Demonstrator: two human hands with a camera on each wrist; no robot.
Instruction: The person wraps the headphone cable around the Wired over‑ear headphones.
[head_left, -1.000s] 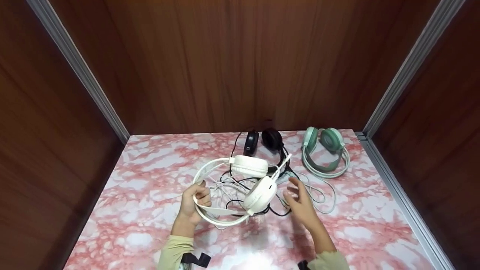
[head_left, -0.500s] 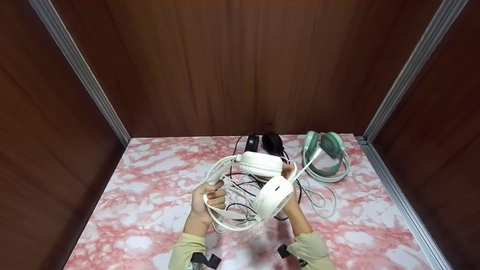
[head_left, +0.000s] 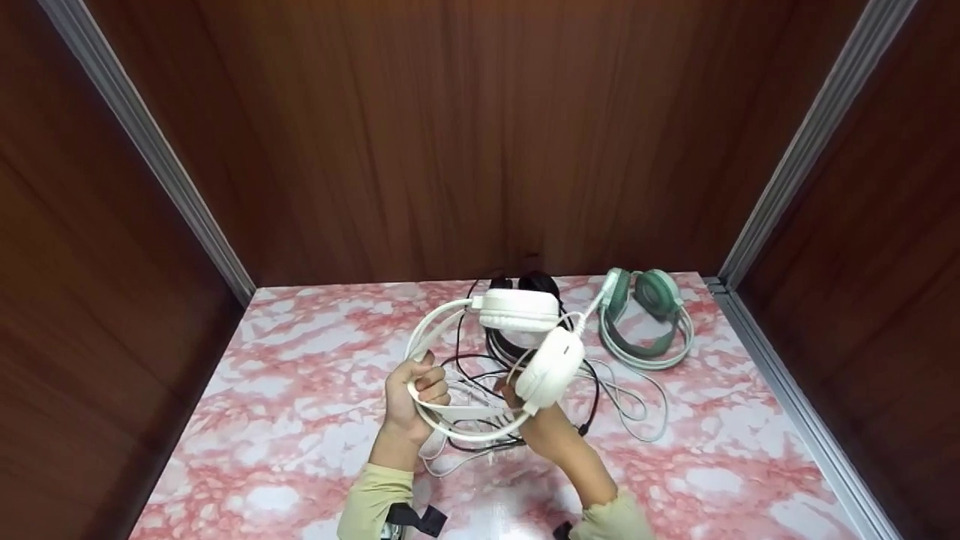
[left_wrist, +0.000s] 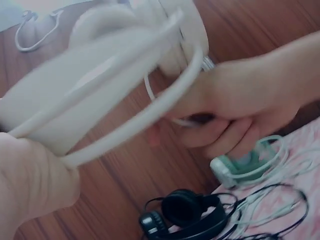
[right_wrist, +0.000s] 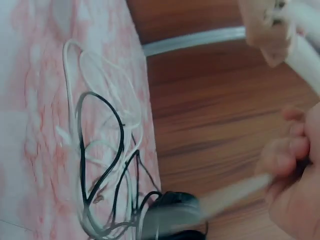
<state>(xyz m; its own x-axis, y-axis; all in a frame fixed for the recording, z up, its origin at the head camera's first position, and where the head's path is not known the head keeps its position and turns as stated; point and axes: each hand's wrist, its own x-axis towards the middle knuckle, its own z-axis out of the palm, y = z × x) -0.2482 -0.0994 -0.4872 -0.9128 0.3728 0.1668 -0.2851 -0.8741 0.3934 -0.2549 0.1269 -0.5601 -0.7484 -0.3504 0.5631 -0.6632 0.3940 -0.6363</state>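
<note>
My left hand (head_left: 409,394) grips the headband of a white headset (head_left: 517,309), its fingers curled round the band. The headset is held up above the table, ear cups to the right and the boom microphone (head_left: 592,306) pointing up and right. Behind the lower ear cup is my right hand (head_left: 551,439), partly hidden. In the left wrist view that hand's fingers (left_wrist: 225,132) are curled, and a thin white cable (left_wrist: 150,89) runs to them. A blurred white cable-like strip (right_wrist: 240,194) leaves the fingers in the right wrist view.
A black headset (head_left: 538,283) lies at the back of the marbled table (head_left: 300,405), partly hidden by the white one. Right of it lies a green headset (head_left: 656,296). Tangled black and white cables (right_wrist: 120,145) spread over the middle. Wood panels (head_left: 480,150) enclose the table.
My left hand has moved the white headset right and slightly up. My right hand has gone from apart, fingers spread, to behind the ear cups, then left and lower with fingers curled.
</note>
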